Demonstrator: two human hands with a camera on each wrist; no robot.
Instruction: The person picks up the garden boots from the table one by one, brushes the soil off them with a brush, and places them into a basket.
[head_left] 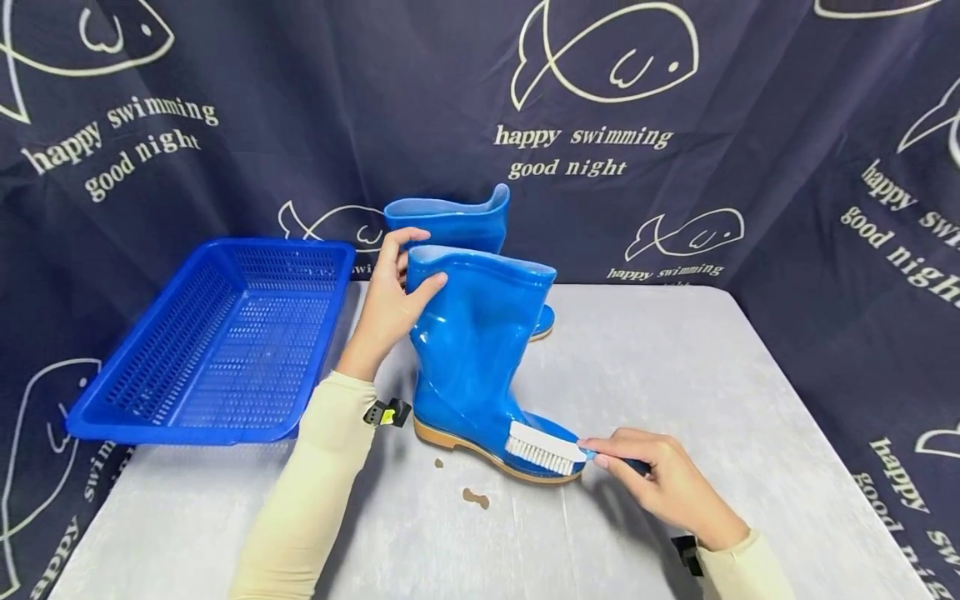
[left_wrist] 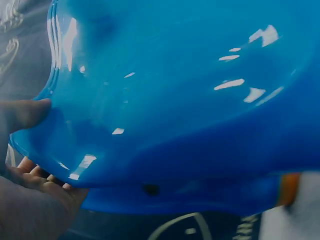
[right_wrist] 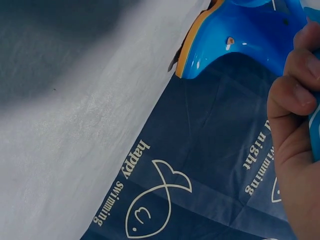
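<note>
A blue rain boot [head_left: 476, 342] with a tan sole stands upright on the table. My left hand [head_left: 390, 300] grips its top rim at the back, thumb on the near side; the left wrist view shows the glossy boot shaft [left_wrist: 165, 100] beside the thumb. In my right hand [head_left: 660, 475] is the handle of a scrub brush [head_left: 546, 448] with white bristles. The brush lies over the boot's toe; whether the bristles touch it I cannot tell. Behind stands a second blue boot [head_left: 450, 215], mostly hidden. It carries a brown spot [right_wrist: 230, 41] in the right wrist view.
To the left sits a blue plastic basket [head_left: 255, 350] with slotted walls. Two brown flakes, a larger one [head_left: 476, 498] and a smaller one [head_left: 438, 463], lie on the pale table [head_left: 675, 358] before the boot. A dark fish-print curtain [head_left: 592, 208] hangs behind the table.
</note>
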